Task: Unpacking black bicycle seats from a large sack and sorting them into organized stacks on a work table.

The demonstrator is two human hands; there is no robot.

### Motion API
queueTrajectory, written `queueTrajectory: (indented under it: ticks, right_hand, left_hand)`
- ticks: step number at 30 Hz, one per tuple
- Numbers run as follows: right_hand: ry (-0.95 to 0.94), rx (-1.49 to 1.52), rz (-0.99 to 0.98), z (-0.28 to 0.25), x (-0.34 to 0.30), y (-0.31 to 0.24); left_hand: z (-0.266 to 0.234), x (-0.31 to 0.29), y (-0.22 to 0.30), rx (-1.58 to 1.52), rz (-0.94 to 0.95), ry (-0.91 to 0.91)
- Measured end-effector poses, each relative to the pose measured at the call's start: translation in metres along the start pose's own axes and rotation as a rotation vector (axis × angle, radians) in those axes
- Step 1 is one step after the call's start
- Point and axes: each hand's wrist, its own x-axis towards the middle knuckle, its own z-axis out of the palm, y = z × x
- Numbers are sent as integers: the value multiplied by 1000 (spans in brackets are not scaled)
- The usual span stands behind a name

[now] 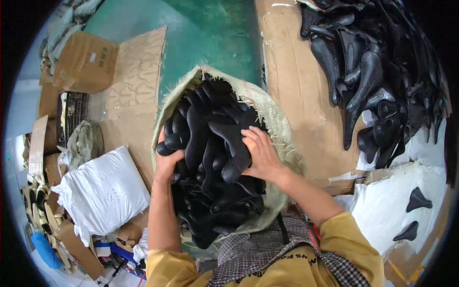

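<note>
A pale woven sack (282, 129) stands with its mouth wide in front of me, filled with black bicycle saddle covers (196, 129) packed closely together. Inside the mouth, my left hand (168, 160) is closed around the left side of a bunch of these covers; some of its fingers are hidden behind them. Opposite it, my right hand (259, 152) grips the right side of the same bunch, fingers over a curved cover (232, 148) and thumb lower down. More black covers lie below the bunch, towards my checked apron.
A large heap of black saddle covers (373, 71) lies on cardboard (291, 95) at the right. Two small black pieces (419, 199) rest on white sheeting (382, 205). To the left are a stuffed white bag (105, 189), a cardboard box (86, 62) and a dark crate (75, 115).
</note>
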Motion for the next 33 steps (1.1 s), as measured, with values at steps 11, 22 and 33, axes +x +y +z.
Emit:
queueTrajectory:
  ticks: [11,22,33]
  right_hand:
    - [-89,22,-104,-9,-6,21]
    - [303,175,-103,-41,-13,-69]
    - [735,135,-73,-204,-69,-109]
  left_hand:
    - [16,-9,2,192,52,11]
    - [44,-85,129,457,239,-98]
    - [218,-163,258,731,625,-378]
